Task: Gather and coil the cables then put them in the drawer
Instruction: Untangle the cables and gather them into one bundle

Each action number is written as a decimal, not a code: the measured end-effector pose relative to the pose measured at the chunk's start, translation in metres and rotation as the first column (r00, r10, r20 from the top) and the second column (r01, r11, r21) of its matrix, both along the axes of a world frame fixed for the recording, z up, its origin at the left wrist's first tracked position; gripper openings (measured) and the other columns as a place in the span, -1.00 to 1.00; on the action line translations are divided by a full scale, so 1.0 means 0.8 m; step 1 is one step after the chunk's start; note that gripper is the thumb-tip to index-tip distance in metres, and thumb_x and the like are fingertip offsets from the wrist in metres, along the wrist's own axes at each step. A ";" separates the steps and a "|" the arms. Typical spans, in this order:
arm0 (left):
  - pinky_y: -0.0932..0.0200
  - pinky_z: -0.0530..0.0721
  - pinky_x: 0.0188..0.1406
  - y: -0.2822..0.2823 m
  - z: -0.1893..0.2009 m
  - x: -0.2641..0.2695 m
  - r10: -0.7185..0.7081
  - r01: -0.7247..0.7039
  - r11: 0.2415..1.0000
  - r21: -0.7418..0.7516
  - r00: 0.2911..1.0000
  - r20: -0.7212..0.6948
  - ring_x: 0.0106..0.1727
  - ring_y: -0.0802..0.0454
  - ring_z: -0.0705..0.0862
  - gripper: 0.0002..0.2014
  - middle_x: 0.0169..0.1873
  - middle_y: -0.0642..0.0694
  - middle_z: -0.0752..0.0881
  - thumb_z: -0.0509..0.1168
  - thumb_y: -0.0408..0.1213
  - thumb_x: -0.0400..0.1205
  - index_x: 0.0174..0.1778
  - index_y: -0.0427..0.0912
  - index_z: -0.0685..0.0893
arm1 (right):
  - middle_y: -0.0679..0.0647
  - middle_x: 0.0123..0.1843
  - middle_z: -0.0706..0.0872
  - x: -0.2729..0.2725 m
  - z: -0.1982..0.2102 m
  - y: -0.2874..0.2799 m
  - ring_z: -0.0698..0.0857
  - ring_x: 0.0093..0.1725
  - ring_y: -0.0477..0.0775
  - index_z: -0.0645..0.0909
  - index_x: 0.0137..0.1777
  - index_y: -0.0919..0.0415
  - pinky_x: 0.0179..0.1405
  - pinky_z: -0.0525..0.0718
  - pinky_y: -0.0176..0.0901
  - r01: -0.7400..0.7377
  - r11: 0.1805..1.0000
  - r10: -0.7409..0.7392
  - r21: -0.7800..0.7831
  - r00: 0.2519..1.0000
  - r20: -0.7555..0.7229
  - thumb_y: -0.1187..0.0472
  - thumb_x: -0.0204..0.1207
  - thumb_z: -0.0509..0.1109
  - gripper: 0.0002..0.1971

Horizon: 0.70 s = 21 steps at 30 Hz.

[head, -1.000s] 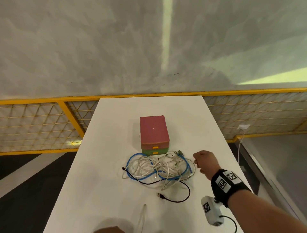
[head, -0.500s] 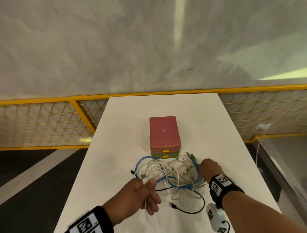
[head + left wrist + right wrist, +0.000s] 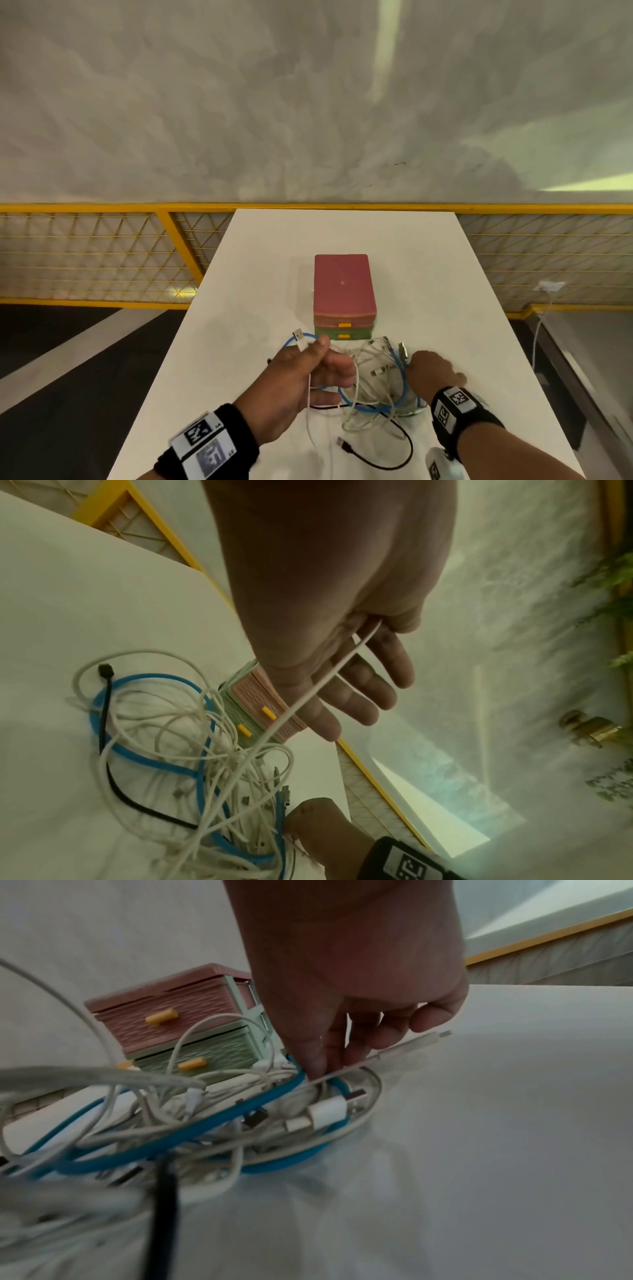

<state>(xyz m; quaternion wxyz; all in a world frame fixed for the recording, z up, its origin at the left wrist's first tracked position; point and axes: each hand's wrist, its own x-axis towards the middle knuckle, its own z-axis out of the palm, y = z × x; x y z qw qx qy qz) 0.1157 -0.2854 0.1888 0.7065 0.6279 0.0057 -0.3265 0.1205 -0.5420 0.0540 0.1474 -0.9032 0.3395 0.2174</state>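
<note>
A tangle of white, blue and black cables [image 3: 373, 383] lies on the white table [image 3: 342, 233], just in front of a small drawer unit [image 3: 342, 291] with a pink top drawer and a green lower drawer, both closed. My left hand [image 3: 317, 344] is raised over the tangle's left side. It pinches a white cable [image 3: 308, 696] between thumb and forefinger, and the cable's USB plug [image 3: 297, 334] sticks out past the thumb. My right hand [image 3: 322, 1066] is at the tangle's right edge, thumb and fingertips closed on cables there beside the blue cable [image 3: 205, 1123].
A black cable [image 3: 394, 445] loops out of the pile toward the near edge of the table. A yellow-framed mesh fence [image 3: 102, 253] runs behind the table, and dark floor drops off on the left. Bare tabletop lies beyond and beside the drawer unit.
My left hand came into view, took a white cable and lifted its plug end toward the drawer unit. My right hand moved left onto the pile's right edge.
</note>
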 end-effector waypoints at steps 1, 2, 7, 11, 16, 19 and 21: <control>-0.08 0.74 0.01 0.000 -0.001 0.002 0.007 -0.007 1.000 -0.004 1.000 0.000 0.03 -0.16 0.84 -0.52 -0.04 -0.28 0.86 0.12 -0.02 0.74 -0.06 -0.28 0.84 | 0.01 0.26 0.69 0.000 0.005 0.001 0.61 0.30 0.17 0.67 0.15 -0.06 0.33 0.46 0.15 0.019 1.000 -0.020 0.025 0.999 0.033 0.01 0.54 0.21 -0.72; -0.06 0.76 0.01 0.000 0.000 0.004 0.011 -0.011 1.000 -0.005 1.000 0.002 0.05 -0.16 0.84 -0.54 -0.01 -0.26 0.86 0.12 -0.02 0.75 0.01 -0.27 0.83 | 0.03 0.19 0.72 0.001 0.008 0.000 0.64 0.24 0.20 0.68 0.04 -0.05 0.31 0.50 0.15 0.055 0.995 -0.064 0.082 0.993 0.104 0.02 0.51 0.24 -0.78; -0.05 0.70 0.15 -0.009 0.011 0.025 0.032 -0.032 0.999 -0.034 0.999 0.020 0.23 -0.12 0.79 -0.57 0.18 -0.19 0.83 0.10 0.00 0.77 0.28 -0.20 0.73 | 0.01 -0.27 0.75 0.013 0.071 -0.002 0.72 -0.11 0.25 0.59 -0.31 0.08 0.06 0.66 0.18 0.102 0.897 -0.371 0.431 0.705 0.604 0.00 0.47 0.45 -0.78; -0.03 0.63 0.30 -0.029 0.031 0.036 0.004 -0.002 1.000 -0.017 0.994 0.105 0.26 0.09 0.77 -0.60 0.22 -0.01 0.82 0.04 0.03 0.79 0.31 -0.03 0.69 | -0.02 -0.32 0.75 0.003 0.168 0.039 0.64 -0.31 -0.08 0.65 -0.26 0.18 -0.21 0.58 -0.24 -0.183 0.870 -0.339 0.458 0.453 0.825 0.18 0.51 0.52 -0.84; 0.25 0.68 0.08 -0.054 0.063 0.040 -0.066 0.072 0.997 -0.019 0.972 0.224 0.15 0.19 0.81 -0.60 0.13 -0.01 0.85 -0.03 0.00 0.82 0.24 0.01 0.71 | -0.11 -0.34 0.78 -0.021 0.224 0.103 0.70 -0.37 -0.24 0.69 -0.28 0.08 -0.33 0.60 -0.44 -0.445 0.773 -0.255 0.453 0.437 0.863 0.35 0.49 0.51 -0.81; 0.32 0.66 0.21 -0.056 0.072 0.040 -0.095 0.106 0.994 -0.024 0.952 0.291 0.29 0.18 0.73 -0.60 0.26 0.00 0.77 0.01 -0.02 0.81 0.43 -0.04 0.60 | -0.17 -0.37 0.77 -0.027 0.236 0.121 0.70 -0.37 -0.30 0.66 -0.34 0.01 -0.37 0.56 -0.55 -0.498 0.741 -0.244 0.450 0.424 0.872 0.46 0.51 0.44 -0.66; 0.27 0.61 0.34 -0.051 0.070 0.042 -0.123 0.133 0.991 -0.006 0.931 0.345 0.40 0.12 0.65 -0.58 0.36 -0.03 0.69 0.04 -0.03 0.80 0.53 -0.07 0.51 | -0.23 -0.37 0.77 -0.029 0.241 0.124 0.71 -0.36 -0.33 0.67 -0.33 0.00 -0.36 0.55 -0.58 -0.531 0.716 -0.237 0.453 0.426 0.873 0.52 0.52 0.38 -0.62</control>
